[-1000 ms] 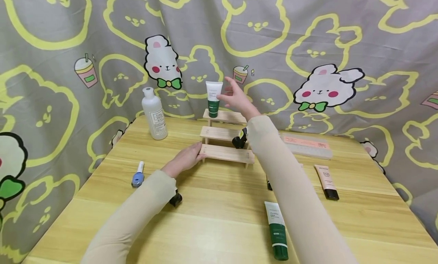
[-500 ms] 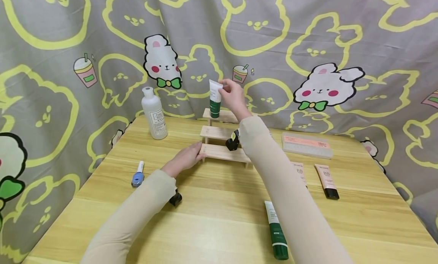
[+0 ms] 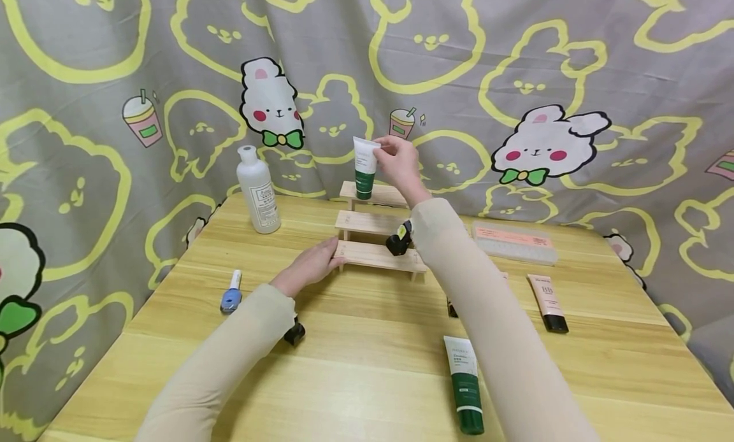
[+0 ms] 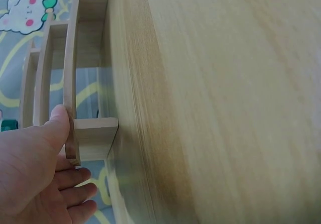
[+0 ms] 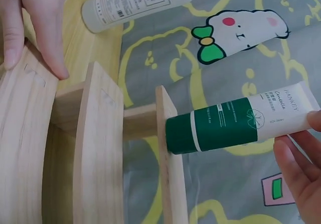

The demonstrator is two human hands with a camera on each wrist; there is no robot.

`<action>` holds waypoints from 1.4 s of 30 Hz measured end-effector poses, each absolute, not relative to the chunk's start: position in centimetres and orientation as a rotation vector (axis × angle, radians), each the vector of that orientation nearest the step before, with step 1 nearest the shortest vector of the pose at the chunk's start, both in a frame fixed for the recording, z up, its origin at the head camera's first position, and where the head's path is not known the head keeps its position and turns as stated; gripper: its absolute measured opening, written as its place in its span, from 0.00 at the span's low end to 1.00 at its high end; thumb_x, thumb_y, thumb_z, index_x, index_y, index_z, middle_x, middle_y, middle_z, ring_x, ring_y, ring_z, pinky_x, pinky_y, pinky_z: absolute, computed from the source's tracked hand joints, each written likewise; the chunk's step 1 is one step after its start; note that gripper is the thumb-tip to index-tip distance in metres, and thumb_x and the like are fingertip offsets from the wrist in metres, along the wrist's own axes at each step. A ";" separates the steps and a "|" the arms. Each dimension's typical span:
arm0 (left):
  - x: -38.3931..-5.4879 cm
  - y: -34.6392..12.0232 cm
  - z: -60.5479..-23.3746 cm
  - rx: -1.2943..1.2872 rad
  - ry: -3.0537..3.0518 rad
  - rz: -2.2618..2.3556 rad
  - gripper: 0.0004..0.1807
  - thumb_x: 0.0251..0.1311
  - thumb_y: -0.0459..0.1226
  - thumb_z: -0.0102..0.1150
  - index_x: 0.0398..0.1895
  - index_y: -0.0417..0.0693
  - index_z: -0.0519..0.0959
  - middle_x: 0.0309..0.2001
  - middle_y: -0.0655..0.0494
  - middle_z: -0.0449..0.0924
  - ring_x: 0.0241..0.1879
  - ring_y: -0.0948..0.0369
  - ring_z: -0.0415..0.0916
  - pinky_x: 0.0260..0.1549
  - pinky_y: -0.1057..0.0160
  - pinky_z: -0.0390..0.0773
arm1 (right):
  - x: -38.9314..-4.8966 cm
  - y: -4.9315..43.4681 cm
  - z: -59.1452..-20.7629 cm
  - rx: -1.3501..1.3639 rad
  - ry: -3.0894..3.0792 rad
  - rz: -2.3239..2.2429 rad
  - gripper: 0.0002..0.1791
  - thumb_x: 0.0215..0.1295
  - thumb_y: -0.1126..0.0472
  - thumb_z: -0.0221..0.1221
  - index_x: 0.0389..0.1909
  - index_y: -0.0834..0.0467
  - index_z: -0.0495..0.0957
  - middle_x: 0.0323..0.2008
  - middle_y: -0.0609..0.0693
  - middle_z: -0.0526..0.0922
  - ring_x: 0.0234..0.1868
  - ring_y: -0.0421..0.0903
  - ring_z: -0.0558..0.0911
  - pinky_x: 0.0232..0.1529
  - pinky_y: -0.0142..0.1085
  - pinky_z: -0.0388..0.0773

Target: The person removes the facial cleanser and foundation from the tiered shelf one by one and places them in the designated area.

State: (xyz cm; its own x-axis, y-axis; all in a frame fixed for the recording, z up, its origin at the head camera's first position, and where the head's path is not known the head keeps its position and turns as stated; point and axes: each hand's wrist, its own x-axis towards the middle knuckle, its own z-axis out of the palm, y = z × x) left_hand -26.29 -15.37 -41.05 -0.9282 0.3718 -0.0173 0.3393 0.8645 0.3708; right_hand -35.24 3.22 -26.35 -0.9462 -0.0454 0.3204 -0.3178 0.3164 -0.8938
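My right hand (image 3: 399, 163) pinches the white crimped end of a green-and-white squeeze tube (image 3: 364, 168) between thumb and fingers. The tube is upright, cap down, at the left part of the top step of a three-tier wooden stand (image 3: 378, 256). In the right wrist view the tube's green cap (image 5: 180, 133) is right at that step's edge. My left hand (image 3: 309, 267) grips the left end of the lowest step, its thumb (image 4: 58, 121) on the board and the other fingers beyond the board's end.
A white bottle (image 3: 259, 193) stands left of the stand, with blue nail polish (image 3: 231, 295) lying nearer. On the right lie a BB cream tube (image 3: 547, 304), a flat clear box with a pink label (image 3: 513, 243) and another green-and-white tube (image 3: 463, 384). My right sleeve partly hides other items.
My right hand was beside the tube with fingers spread, then took hold of its top end. The tube tilted, and has since shifted slightly right and nearer. My left hand stayed put.
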 end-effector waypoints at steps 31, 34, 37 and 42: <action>-26.3 -15.3 -41.2 0.610 2.995 0.566 0.35 0.68 0.46 0.46 0.66 0.27 0.53 0.64 0.32 0.57 0.63 0.44 0.56 0.62 0.51 0.56 | -25.1 21.9 -29.2 0.497 -2.584 1.684 0.17 0.64 0.63 0.56 0.49 0.71 0.72 0.35 0.55 0.80 0.29 0.46 0.82 0.35 0.40 0.81; -26.2 -15.3 -41.2 0.607 2.994 0.564 0.35 0.68 0.46 0.45 0.66 0.27 0.53 0.64 0.32 0.56 0.63 0.44 0.56 0.62 0.51 0.56 | -24.0 24.2 -29.7 0.524 -2.648 1.636 0.18 0.65 0.63 0.56 0.49 0.72 0.71 0.33 0.54 0.80 0.29 0.46 0.82 0.34 0.39 0.81; -26.2 -15.3 -41.2 0.607 2.989 0.565 0.35 0.68 0.46 0.45 0.66 0.28 0.53 0.64 0.33 0.56 0.64 0.44 0.55 0.62 0.51 0.55 | -23.1 26.8 -30.4 0.544 -2.705 1.603 0.16 0.65 0.64 0.55 0.48 0.72 0.71 0.32 0.55 0.79 0.29 0.47 0.82 0.32 0.39 0.81; -26.2 -15.3 -41.2 0.612 2.986 0.568 0.35 0.68 0.46 0.45 0.67 0.28 0.53 0.65 0.33 0.55 0.64 0.44 0.55 0.63 0.51 0.55 | -21.8 31.6 -32.0 0.629 -2.741 1.689 0.07 0.67 0.67 0.51 0.44 0.61 0.74 0.33 0.53 0.79 0.29 0.49 0.82 0.32 0.40 0.81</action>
State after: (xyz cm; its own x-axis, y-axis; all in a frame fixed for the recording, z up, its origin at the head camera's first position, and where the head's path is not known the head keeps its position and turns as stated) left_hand -26.21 -15.27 -41.20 -0.9212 0.3877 0.0330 0.3728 0.8550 0.3605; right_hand -21.77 31.55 -32.00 -0.9172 -0.3902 0.0806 -0.2476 0.3995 -0.8826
